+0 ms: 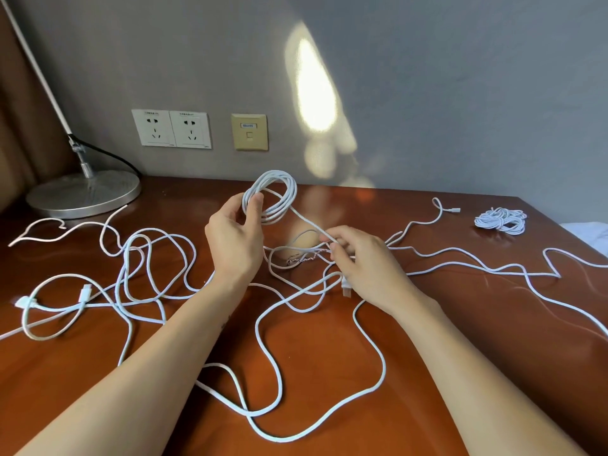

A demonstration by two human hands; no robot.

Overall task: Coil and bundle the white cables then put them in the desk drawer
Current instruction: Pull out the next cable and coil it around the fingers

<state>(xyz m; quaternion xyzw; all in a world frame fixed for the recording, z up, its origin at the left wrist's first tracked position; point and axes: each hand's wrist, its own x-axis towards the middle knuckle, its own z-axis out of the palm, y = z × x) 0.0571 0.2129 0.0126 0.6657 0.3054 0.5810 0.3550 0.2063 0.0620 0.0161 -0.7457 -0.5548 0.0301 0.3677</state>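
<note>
My left hand (235,240) is closed on an upright coil (270,197) held above the desk (460,324), my right hand (360,258) pinches its free strand between thumb and fingers, loose cables (158,278) sprawl around both arms, and a finished bundle (500,220) lies far right

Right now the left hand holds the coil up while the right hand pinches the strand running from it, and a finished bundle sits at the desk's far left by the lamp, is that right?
Not quite: the bundle sits at the far right of the desk, away from the lamp, as the head view shows. The rest holds: the left hand holds up the coil and the right hand pinches the strand running from it.
</note>
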